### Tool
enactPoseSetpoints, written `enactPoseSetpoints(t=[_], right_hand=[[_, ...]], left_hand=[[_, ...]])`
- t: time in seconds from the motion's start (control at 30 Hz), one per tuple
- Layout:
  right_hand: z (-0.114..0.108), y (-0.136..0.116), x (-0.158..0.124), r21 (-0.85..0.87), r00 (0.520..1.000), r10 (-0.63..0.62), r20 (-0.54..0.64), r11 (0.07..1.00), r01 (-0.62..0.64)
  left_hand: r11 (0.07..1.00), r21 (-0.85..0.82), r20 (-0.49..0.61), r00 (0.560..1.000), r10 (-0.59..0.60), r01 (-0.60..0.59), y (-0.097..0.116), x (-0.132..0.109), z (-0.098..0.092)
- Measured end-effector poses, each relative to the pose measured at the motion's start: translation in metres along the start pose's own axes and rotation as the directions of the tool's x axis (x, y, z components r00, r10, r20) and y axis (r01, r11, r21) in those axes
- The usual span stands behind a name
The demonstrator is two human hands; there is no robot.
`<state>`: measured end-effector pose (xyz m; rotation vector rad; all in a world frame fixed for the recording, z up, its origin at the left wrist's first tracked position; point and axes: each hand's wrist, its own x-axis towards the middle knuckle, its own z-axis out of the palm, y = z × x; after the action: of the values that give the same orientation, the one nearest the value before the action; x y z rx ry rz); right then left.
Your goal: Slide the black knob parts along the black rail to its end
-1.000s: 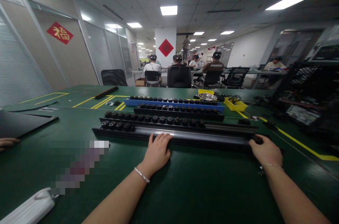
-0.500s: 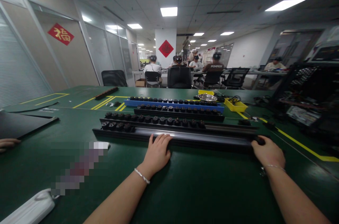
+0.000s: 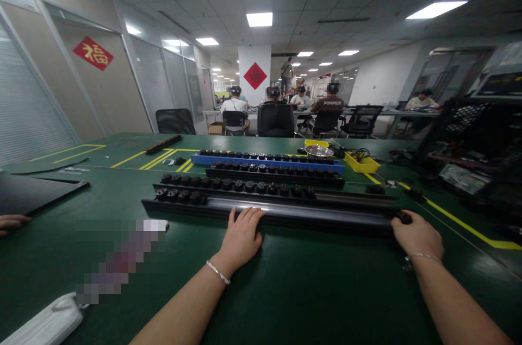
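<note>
Nearest me lies a long black channel (image 3: pixel 293 212), its left end filled with several black round socket-like parts (image 3: pixel 181 196). My left hand (image 3: pixel 242 234) rests on its front edge, fingers stretched out and slightly apart. At the channel's right end, my right hand (image 3: pixel 419 235) pinches a small black round part (image 3: pixel 403 217); its exact kind is hard to make out. Just behind runs a second black channel (image 3: pixel 354 197), with a row of similar black parts (image 3: pixel 249 186) along most of its length.
Beyond lie another filled black rail and a blue rail (image 3: pixel 267 162). Farther back are a metal bowl (image 3: pixel 318 151) and a yellow bin (image 3: pixel 361 163) with cables. A blurred strap and white item (image 3: pixel 53 319) lie front left. Another person's hand (image 3: pixel 12 224) shows at left.
My right hand has shifted slightly to the right with the black part in its fingers. My left hand stays in place on the channel edge.
</note>
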<state>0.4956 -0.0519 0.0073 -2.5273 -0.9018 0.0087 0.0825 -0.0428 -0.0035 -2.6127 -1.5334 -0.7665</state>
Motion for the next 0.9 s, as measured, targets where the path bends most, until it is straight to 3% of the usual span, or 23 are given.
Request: enactPoseSetpoints(t=[0.23, 0.5, 0.9], right_hand=[[-0.002, 0.006, 0.009, -0.003, 1.000, -0.001, -0.013, 1.000, 0.001], [-0.014, 0.005, 0.008, -0.046, 0.998, 0.044, 0.050, 0.998, -0.041], [-0.009, 0.017, 0.020, -0.035, 1.000, -0.021, 0.005, 0.999, 0.021]], left_hand=[[1.000, -0.005, 0.001, 1.000, -0.001, 0.001, -0.001, 0.000, 0.000], [1.000, -0.019, -0.003, 1.000, 0.001, -0.001, -0.001, 0.000, 0.001], [1.000, 0.002, -0.017, 1.000, 0.003, -0.003, -0.001, 0.000, 0.002]])
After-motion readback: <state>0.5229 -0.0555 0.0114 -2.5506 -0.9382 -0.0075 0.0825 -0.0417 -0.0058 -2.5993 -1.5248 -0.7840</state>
